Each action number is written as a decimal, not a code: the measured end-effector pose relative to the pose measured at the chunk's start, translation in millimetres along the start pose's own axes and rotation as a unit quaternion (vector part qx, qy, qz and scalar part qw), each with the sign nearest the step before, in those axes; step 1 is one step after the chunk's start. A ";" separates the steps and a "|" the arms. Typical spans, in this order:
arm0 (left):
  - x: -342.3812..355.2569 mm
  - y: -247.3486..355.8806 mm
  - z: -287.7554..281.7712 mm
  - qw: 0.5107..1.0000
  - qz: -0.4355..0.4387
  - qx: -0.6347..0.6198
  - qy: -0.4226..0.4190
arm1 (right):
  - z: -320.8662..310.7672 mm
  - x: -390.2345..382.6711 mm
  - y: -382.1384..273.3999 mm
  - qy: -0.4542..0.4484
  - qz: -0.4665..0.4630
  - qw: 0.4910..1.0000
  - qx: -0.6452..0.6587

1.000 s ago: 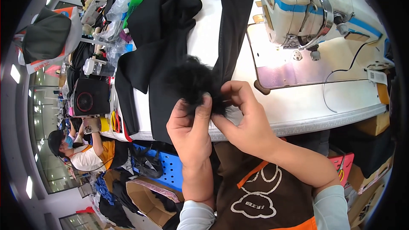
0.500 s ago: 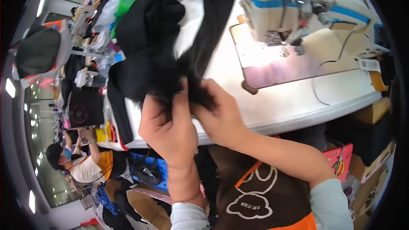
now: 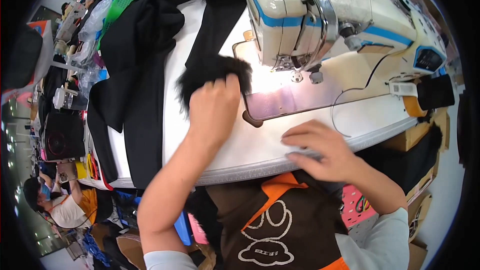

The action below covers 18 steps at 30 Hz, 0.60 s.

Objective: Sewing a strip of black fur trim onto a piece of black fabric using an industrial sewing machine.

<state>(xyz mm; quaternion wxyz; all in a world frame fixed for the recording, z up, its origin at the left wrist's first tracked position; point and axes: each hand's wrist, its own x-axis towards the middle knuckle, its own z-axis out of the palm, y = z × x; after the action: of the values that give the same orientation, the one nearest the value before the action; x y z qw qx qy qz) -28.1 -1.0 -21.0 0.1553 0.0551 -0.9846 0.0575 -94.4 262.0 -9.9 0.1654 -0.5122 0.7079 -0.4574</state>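
Note:
My left hand [image 3: 215, 110] is closed on a piece of black fur [image 3: 192, 80], its knuckles up and its fingertips buried in the pile. The fur lies on the white table, just left of the sewing machine's shiny bed plate [image 3: 287, 105], and meets a strip of black cloth [image 3: 212, 30] running away from me. Near the table's front edge, to the right, my right hand [image 3: 322, 152] holds nothing; its fingers are stretched out and the thumb is apart. The white and blue sewing machine [image 3: 282, 12] stands beyond both hands, its lamp lighting the needle area.
A heap of black fabric [image 3: 135, 55] covers the table's left side, hanging over the front edge. Behind it stands a green basket [image 3: 125, 7]. A dark cord [image 3: 367, 82] curves over the machine's right side. More black fur [image 3: 420, 152] lies at lower right. A co-worker [image 3: 65, 202] is at far left.
Both hands were together on the black fur. Now my right hand has let go and moved right, while my left presses the fur on the table. The view has shifted toward the machine.

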 end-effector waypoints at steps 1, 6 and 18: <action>15.4 -9.1 8.2 1.000 0.000 0.004 0.005 | -13.0 3.8 10.5 -0.002 -0.006 1.000 -0.014; 96.7 -58.6 61.0 0.996 0.020 0.017 0.082 | -75.0 58.0 60.8 0.131 -0.001 0.973 -0.192; 111.3 -30.1 70.2 0.961 0.203 -0.037 0.182 | -82.7 127.9 171.3 -0.186 0.247 0.836 -0.454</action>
<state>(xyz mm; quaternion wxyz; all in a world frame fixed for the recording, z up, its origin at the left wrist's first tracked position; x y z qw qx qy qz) -150.5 -50.0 -49.7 0.3190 -0.1634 -0.9317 0.0600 -304.7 199.2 -76.3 0.1509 -0.4132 0.8949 0.0754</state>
